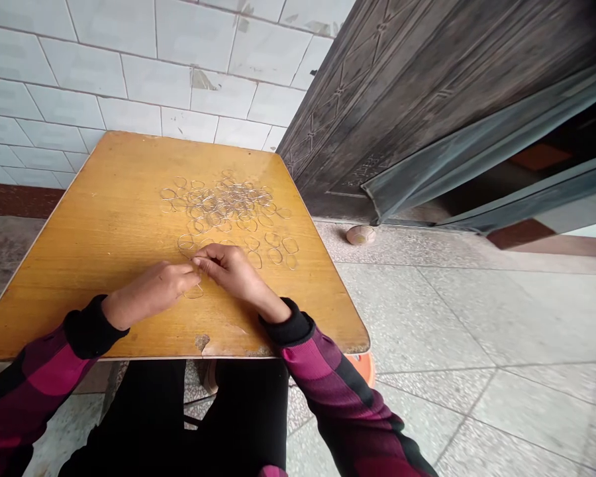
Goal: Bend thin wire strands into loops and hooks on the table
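My left hand (155, 289) and my right hand (232, 270) meet over the near half of the wooden table (104, 218). The fingertips of both are pinched close together, touching or almost touching. A thin wire ring (185, 241) sticks out beyond the fingertips, and another wire loop (193, 296) shows just below them. The fingers hide where the wire is gripped, so I cannot tell which hand bears which loop. A loose heap of thin metal wire rings (228, 199) lies beyond my hands, with several single rings (275, 256) to the right.
White wall tiles (139, 79) stand behind the table. To the right are a dark carved wooden door (347, 99) and a grey-green curtain (427, 172). A roundish ball-like object (360, 234) rests on the tiled floor (427, 318). Something orange (363, 368) shows under the table's right corner.
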A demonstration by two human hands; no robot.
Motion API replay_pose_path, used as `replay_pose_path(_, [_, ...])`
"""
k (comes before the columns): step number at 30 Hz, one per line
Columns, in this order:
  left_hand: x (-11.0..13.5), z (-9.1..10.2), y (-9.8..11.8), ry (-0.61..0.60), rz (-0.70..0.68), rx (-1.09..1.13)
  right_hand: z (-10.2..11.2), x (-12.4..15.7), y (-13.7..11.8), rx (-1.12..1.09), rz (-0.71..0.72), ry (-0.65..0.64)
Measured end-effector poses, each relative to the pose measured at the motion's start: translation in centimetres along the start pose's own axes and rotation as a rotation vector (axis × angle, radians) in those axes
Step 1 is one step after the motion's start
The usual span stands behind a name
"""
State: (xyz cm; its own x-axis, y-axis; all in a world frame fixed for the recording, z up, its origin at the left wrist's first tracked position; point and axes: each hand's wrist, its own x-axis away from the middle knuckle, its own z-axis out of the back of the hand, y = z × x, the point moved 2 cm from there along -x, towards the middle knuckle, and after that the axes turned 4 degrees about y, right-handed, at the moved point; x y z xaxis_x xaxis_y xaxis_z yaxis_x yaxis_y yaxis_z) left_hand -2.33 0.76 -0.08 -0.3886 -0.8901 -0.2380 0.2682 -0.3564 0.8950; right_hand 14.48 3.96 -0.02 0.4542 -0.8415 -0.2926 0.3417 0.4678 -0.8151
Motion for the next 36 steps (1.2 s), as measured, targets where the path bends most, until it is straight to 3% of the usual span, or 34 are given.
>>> replay_pose_path(3, [0.1, -0.2, 0.4, -0.117, -0.167, -0.223, -0.6, 0.0, 0.6, -0.302, -0.191, -0.043])
replay_pose_path(5, [0.1, -0.1, 0.5, -0.082, -0.226, -0.267, -0.8, 0.1, 0.6, -0.477, -0.278, -0.007])
replay_pose_path(10, [-0.1, 0.0, 0.2, 0.000, -0.223, -0.297, -0.9, 0.2, 0.3, -0.626, -0.341, 0.103])
replay_pose_path(13, [-0.4, 0.0, 0.3, -0.001, -0.188, -0.224, -1.0, 0.1, 0.6, -0.658, -0.365, 0.088])
replay_pose_path(16, [-0.5, 0.5, 0.4, -0.074, 0.000, 0.023, -0.7, -0.1, 0.8, -0.649, -0.329, 0.021])
replay_pose_path(20, [-0.4, 1.3, 0.0, -0.210, 0.388, 0.594, 0.3, 0.0, 0.1, -0.494, -0.034, 0.023])
replay_pose_path(22, [-0.5, 1.6, -0.1, -0.243, 0.495, 0.827, 0.4, 0.1, -0.3, -0.439, 0.056, -0.017])
replay_pose_path(24, [-0.7, 1.8, -0.2, -0.241, 0.543, 0.973, 0.3, 0.2, -0.4, -0.453, 0.033, -0.050])
replay_pose_path(27, [-1.1, 1.8, -0.4, -0.139, 0.600, 1.069, -0.3, 0.1, 0.1, -0.565, -0.130, -0.017])
replay_pose_path(31, [-1.4, 1.6, -0.8, 0.122, 0.632, 1.080, -1.3, -0.1, 1.1, -0.780, -0.350, 0.095])
replay_pose_path(36, [-1.1, 1.0, -0.8, 0.295, 0.463, 0.849, -2.3, -0.1, 1.7, -0.920, -0.464, 0.156])
